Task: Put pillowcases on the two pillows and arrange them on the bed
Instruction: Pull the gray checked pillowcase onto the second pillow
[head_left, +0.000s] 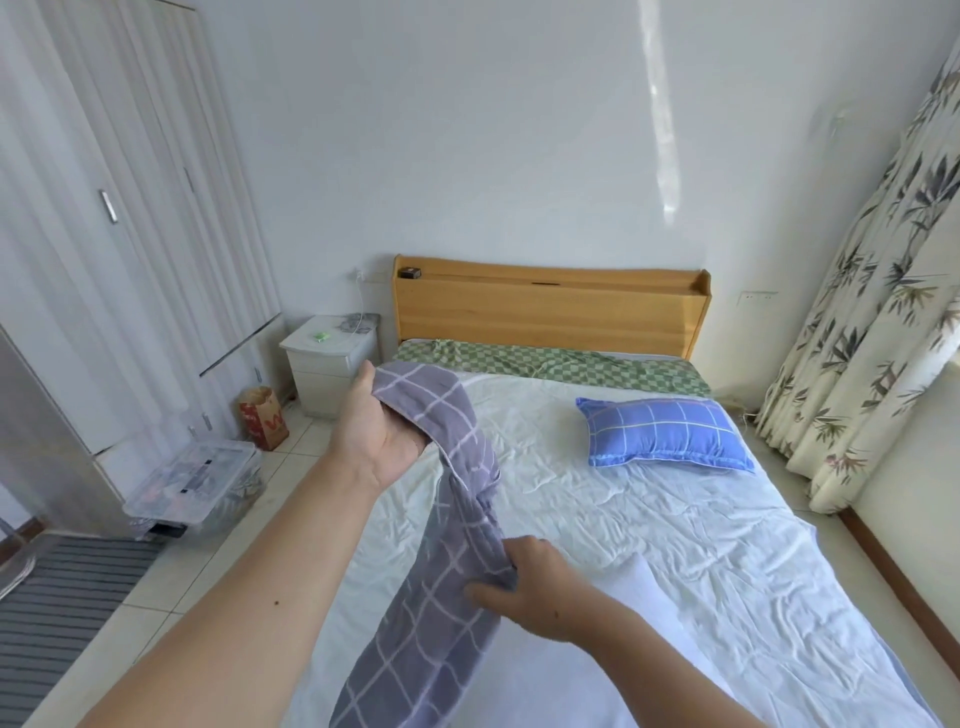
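Grey checked pillowcase (457, 519): bunched lengthwise, held above the bed (675, 571). Left hand (382, 436) grips its upper end; right hand (524, 587) pinches its middle. Blue checked pillow (662, 439): cased, lying near the wooden headboard (545, 312). White bare pillow (639, 587): beside right hand.

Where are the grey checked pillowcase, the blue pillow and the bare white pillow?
grey checked pillowcase (457, 499), head view, twisted middle between the hands.
blue pillow (662, 434), head view, middle of its top face.
bare white pillow (636, 577), head view, its raised corner.
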